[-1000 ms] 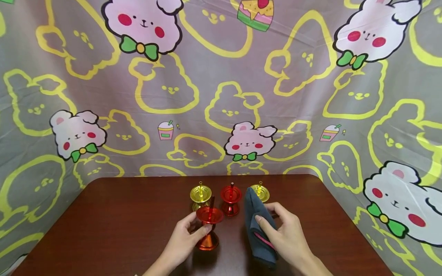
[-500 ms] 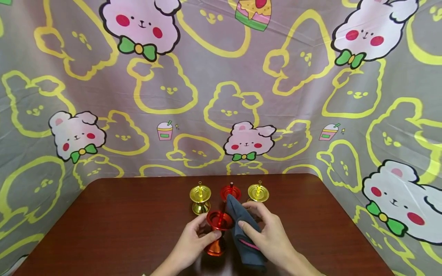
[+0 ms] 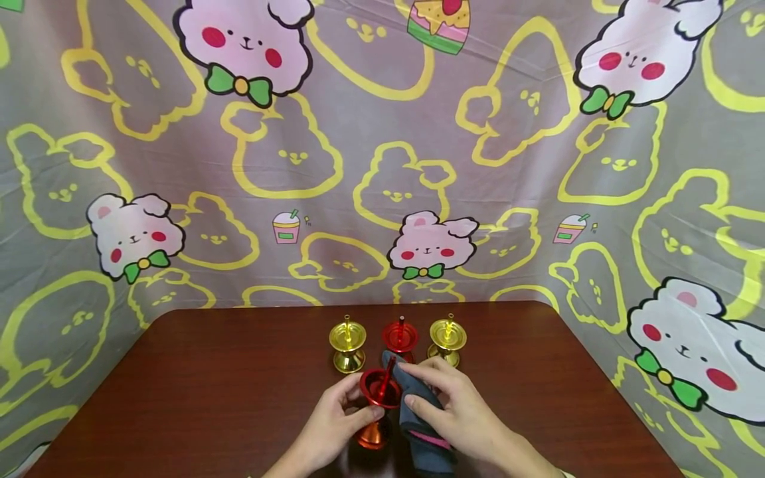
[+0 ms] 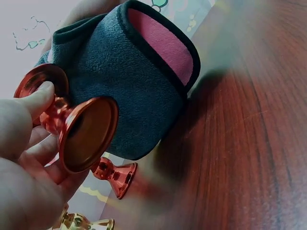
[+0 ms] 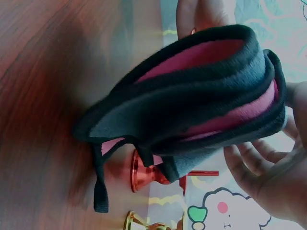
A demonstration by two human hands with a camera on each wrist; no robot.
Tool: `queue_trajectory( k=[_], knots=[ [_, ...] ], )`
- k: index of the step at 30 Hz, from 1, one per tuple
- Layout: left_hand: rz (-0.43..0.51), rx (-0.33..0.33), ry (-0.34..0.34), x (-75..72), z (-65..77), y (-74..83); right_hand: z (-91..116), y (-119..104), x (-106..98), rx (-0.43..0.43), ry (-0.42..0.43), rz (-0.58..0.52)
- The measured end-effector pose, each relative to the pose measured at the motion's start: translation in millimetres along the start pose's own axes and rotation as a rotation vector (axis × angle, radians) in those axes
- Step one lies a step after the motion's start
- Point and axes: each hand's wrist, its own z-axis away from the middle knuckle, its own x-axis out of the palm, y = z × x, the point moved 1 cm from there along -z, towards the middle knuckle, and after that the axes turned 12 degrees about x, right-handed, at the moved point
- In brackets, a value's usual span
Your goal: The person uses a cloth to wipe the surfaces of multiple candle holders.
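Observation:
My left hand [image 3: 335,415] grips a red metal candlestick [image 3: 373,435] by its stem, thumb in front. It has a dish top with a thin upright tube and a flared base. It leans to the right, and the left wrist view shows the underside of its base [image 4: 88,136] raised off the table. My right hand [image 3: 457,406] holds a folded blue-grey cloth [image 3: 429,457] with dark edging and a pink inner side. The cloth [image 4: 129,91] lies against the right side of the dish. In the right wrist view the cloth [image 5: 158,110] hides most of the held candlestick.
Behind the hands stand a gold candlestick [image 3: 348,358], a red one [image 3: 399,337] partly covered by the cloth, and another gold one [image 3: 448,335]. The brown wooden table [image 3: 227,392] ends at a hanging cartoon-print curtain [image 3: 508,146].
My left hand has shifted right with the red candlestick and tilted it. My right hand has brought the cloth left to the dish, uncovering the gold candlestick at the right.

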Motion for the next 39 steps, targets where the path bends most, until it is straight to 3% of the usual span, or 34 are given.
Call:
queue_trajectory(
  k=[14,22,33,39],
  knots=[
    [-0.013,0.003,-0.046,2.0,0.5,2.8,-3.7,-2.5,-8.6,0.107,-0.210,0.086],
    [-0.020,-0.014,-0.100,1.3,2.7,2.5,-7.0,0.8,-12.4,0.170,-0.329,-0.001],
    [0.044,0.043,-0.184,-1.2,4.8,2.2,-6.8,0.5,-9.4,0.110,-0.339,-0.024],
    [0.014,0.046,-0.160,-1.3,4.7,3.2,-8.2,-0.6,-5.7,0.110,-0.315,0.013]
  ],
)
